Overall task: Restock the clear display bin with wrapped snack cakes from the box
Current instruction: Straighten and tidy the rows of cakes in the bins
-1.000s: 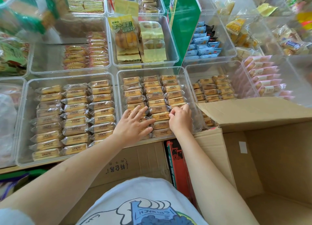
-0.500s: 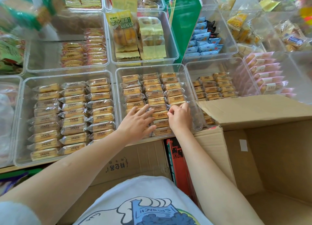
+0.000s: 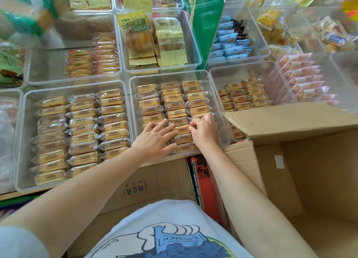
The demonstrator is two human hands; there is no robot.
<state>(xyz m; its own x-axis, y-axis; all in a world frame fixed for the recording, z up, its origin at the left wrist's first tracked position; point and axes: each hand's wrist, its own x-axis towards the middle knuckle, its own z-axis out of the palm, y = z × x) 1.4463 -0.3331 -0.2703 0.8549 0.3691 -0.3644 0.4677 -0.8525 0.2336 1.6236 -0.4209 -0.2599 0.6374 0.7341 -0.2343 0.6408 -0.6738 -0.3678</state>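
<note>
Left hand (image 3: 155,139) lies flat, fingers straight and spread, on the near cakes (image 3: 175,102) of the left and middle rows in the bin (image 3: 217,110). Judged purpose: pressing the packets down and holding the rows square while the other hand works. It grasps nothing.

Right hand (image 3: 204,130) is at the near end of the right row, fingertips curled and pinching the clear wrapper edge of one cake, probably seating it into the row's open slot (the rows run three abreast, labels up, so the stock reads from the front).

Box (image 3: 319,180) stands open just right of the bin, one flap raised against the bin's corner, within easy reach for the next pick.

Hidden or unclear: the cakes under both palms; the box floor, cut off by the frame, so remaining stock cannot be judged; how deep the bin's layers go.
</note>
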